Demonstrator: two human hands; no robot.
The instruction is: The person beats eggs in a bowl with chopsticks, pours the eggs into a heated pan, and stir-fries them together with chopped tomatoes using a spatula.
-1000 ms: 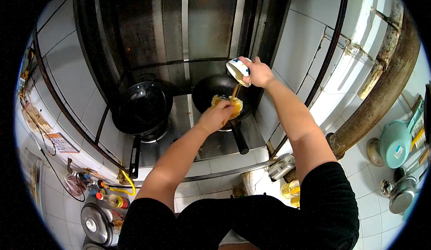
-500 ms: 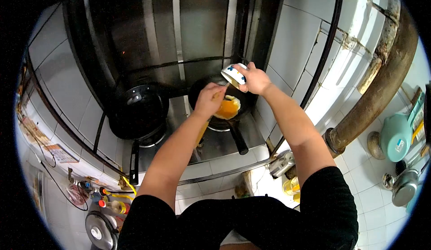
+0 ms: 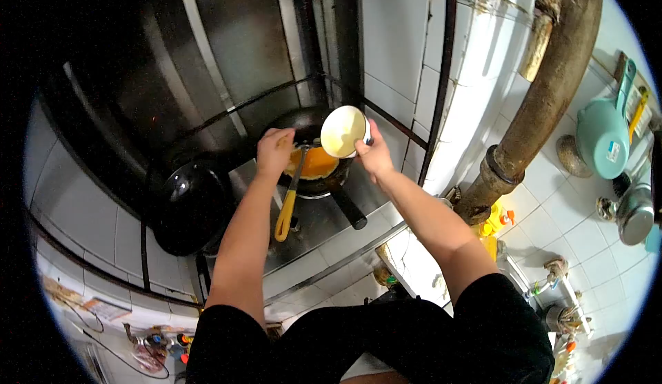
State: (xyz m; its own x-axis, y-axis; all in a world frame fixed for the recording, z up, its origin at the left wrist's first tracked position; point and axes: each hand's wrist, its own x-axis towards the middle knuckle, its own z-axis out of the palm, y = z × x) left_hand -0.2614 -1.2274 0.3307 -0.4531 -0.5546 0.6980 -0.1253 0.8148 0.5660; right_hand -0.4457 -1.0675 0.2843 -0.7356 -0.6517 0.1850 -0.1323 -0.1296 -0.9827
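Note:
My right hand [image 3: 374, 155] grips a white bowl [image 3: 345, 132] by its rim and side. The bowl is tilted, and a pale yellow film coats its inside. Below and beside it, orange-yellow beaten egg [image 3: 318, 164] with a pale, set edge lies in a black frying pan [image 3: 303, 117] on the stove. My left hand [image 3: 275, 153] is closed over the pan's left side, fingers pinched together; a thin tan piece shows at the fingertips, too small to name. Beside that hand, a yellow-handled spatula [image 3: 287, 213] leans across the pan's near rim, its metal end by the egg.
A black wok [image 3: 185, 208] stands on the left of the steel stove top [image 3: 314, 235]. The frying pan's black handle [image 3: 349, 206] points towards me. A dark metal rail [image 3: 438, 73] and a thick brown pipe [image 3: 534, 118] run along the right. A green colander [image 3: 602, 139] hangs on the right wall.
My view has swung to the right. The bowl has turned so that its inside now faces me, and my left hand has moved away from it. The yellow spatula handle shows more fully.

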